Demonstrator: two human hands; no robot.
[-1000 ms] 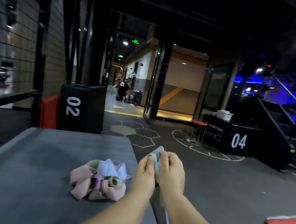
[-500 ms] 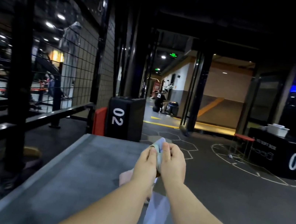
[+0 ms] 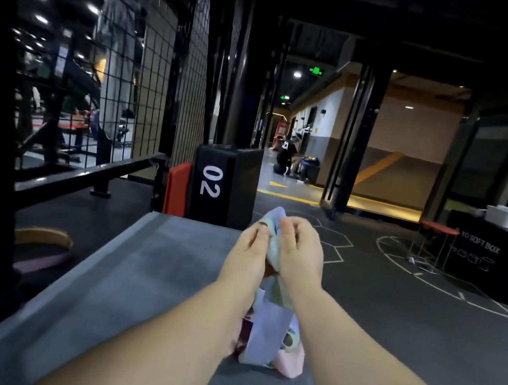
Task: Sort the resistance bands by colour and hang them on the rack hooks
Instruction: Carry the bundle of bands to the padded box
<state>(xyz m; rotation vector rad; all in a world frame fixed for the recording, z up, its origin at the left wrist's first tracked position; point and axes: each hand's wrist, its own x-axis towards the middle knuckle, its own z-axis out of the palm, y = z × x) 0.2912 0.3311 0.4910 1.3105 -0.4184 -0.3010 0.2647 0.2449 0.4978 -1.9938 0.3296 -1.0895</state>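
Both hands are raised together over the grey platform [image 3: 116,297]. My left hand [image 3: 247,258] and my right hand [image 3: 300,256] pinch the top of a pale blue-green resistance band [image 3: 263,337], which hangs down between my forearms. Its top end pokes out above my fingers. Under my arms lies the pile of bands [image 3: 290,361], pink and pale green, mostly hidden. A black wire-grid rack [image 3: 151,76] stands at the left; I see no hooks on it clearly.
A black soft box marked 02 [image 3: 224,184] with a red pad [image 3: 176,188] stands beyond the platform. Another black box marked 04 [image 3: 500,264] is at the right. A black rail [image 3: 82,175] runs along the left. A person crouches far down the corridor [image 3: 285,157].
The view has swung left, bringing the wire-grid rack into sight. My hands stay pinched on the band and now sit over the pile, which was left of my arms before.
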